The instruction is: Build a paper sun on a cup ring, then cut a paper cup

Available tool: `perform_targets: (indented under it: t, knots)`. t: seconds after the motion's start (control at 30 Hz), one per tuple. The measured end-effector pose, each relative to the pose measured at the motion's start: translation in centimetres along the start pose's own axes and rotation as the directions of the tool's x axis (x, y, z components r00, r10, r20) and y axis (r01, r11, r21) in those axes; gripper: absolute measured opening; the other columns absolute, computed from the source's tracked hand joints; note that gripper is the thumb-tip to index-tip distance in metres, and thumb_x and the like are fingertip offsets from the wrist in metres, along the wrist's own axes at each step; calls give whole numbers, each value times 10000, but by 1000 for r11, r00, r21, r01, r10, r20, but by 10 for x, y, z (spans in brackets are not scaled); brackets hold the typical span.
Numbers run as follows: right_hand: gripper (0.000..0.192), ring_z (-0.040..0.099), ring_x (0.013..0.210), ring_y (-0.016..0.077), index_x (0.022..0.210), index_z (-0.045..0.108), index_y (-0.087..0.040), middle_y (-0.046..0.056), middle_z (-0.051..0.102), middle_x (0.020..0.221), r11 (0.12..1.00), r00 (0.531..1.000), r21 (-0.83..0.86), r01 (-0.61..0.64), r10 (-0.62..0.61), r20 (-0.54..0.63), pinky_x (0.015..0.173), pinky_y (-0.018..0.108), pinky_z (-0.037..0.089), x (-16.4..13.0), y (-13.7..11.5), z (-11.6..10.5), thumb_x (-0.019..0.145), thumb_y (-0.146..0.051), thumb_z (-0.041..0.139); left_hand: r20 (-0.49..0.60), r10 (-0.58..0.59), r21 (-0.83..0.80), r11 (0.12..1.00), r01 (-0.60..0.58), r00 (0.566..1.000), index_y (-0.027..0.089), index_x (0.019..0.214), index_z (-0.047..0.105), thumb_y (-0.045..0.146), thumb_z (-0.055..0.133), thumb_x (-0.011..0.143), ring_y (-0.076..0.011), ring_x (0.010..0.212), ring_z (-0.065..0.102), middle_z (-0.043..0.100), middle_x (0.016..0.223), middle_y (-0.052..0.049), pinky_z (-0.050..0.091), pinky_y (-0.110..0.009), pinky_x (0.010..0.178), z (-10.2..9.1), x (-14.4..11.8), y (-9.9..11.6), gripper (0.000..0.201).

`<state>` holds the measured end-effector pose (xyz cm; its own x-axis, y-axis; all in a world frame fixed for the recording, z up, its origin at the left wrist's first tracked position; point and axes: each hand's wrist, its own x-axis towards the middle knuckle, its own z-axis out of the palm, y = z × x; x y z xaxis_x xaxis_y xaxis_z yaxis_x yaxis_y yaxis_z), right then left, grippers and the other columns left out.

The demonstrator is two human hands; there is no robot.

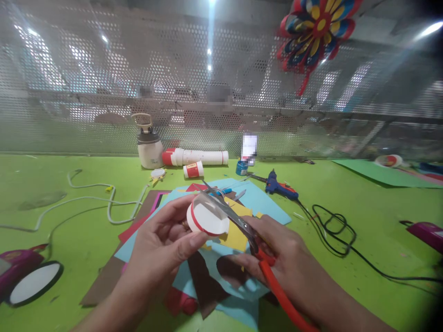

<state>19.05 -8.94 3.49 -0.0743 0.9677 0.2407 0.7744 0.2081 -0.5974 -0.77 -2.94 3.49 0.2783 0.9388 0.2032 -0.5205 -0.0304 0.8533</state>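
My left hand grips a cut-down paper cup, white inside with a red band, its opening tilted toward me. In my right hand is a pair of scissors with red handles. The blades are parted and reach over the cup's far rim; whether they touch it I cannot tell. Beneath both hands lie overlapping sheets of light blue paper, yellow paper and dark brown paper.
Behind the hands are a spray bottle, stacked paper cups, a single cup and a blue glue gun. Its black cord loops at right. A white cable runs across the left. A perforated screen stands behind the green table.
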Motion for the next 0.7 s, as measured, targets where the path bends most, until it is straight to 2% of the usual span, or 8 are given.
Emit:
perform_targets:
  t: [0.1,0.27,0.5,0.7]
  knots:
    - [353,547,802,197,1152,586,-295,19,572,881,1000,1000,-6,9,-9,-1,698,324,458,0,0,-1,830,-406,676,20,-33,-22,999,33,999,264,979,744,144,828,633,-148,794,721,773,934,-15,589,-188,693,0,-1,-2,376]
    - [409,555,864,211,1187,573,-296,27,584,922,1000,1000,8,16,-16,-2,766,352,465,0,0,-1,811,-390,704,-7,-59,-18,998,59,998,272,988,745,180,835,627,-148,773,725,777,910,-12,587,-186,701,1,-2,-1,383]
    - [343,551,826,211,1133,600,-281,27,574,884,1000,1000,5,-1,1,9,735,353,463,0,1,0,830,-425,669,-15,-36,-1,999,36,999,284,953,762,220,825,640,-131,701,722,780,896,28,572,-149,649,5,-2,1,325]
    - [339,540,805,201,1147,595,-293,20,570,868,1000,1000,7,-1,1,16,719,338,452,0,0,0,843,-433,651,17,-36,-21,999,36,999,258,975,756,220,819,647,-158,761,729,778,909,3,581,-188,713,0,-1,0,336]
